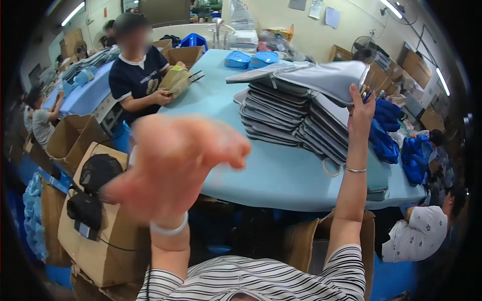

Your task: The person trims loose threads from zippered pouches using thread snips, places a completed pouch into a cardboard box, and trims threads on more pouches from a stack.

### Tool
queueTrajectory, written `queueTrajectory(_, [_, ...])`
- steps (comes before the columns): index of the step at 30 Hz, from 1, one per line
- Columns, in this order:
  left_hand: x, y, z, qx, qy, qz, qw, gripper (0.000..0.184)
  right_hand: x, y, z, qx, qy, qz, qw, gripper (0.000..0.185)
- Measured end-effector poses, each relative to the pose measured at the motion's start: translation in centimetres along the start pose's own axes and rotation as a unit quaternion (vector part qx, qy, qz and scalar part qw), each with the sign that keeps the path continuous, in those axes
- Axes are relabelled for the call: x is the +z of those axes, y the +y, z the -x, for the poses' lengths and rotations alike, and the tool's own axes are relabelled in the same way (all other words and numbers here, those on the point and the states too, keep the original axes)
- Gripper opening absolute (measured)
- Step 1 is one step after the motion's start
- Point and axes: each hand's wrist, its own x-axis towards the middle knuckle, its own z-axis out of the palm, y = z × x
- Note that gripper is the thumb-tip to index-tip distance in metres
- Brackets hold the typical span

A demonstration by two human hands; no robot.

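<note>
My right hand (360, 104) is closed on the corner of a silver-grey fabric piece (321, 80) with dark edging, lifting it above the table. A small dark blue item (367, 95) shows among the same fingers, too small to name. Below lies a tall stack of similar flat grey pieces (275, 111), fanned in two leaning rows. Close to the camera, my left hand (173, 163) is raised over the table's near left side, blurred by motion. Its thumb stands apart from the bent fingers, and nothing shows in it.
A light blue table (241, 175) bears the stack and blue pouches (250, 59). Across it, a co-worker (138, 75) handles a greenish bundle (178, 80). Cardboard boxes (100, 226) with black bags stand left. Blue bundles (385, 125) lie right, near another seated person (419, 231).
</note>
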Motion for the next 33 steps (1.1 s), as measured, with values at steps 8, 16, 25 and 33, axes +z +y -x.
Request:
queueTrajectory(8, [-9.9,-7.5,10.0,-0.167,0.335,0.163,0.913,0.076,7.5,-4.3,7.4,0.01,-0.072,-0.116,0.991,0.025])
queueTrajectory(16, [-11.7,-3.5,17.2,-0.011,0.595,-0.099,0.798,0.034,3.6,-1.1,17.2,0.073,-0.147,-0.039,0.986,0.028])
queueTrajectory(25, [-8.8,-7.1,29.1,-0.085,0.659,-0.225,0.713,0.047,-1.6,4.6,31.3,0.463,0.03,-0.034,0.885,0.021])
queueTrajectory(33, [-6.4,-8.2,30.0,-0.122,0.667,-0.177,0.713,0.042,-8.0,5.9,36.9,0.57,-0.034,-0.143,0.808,0.015])
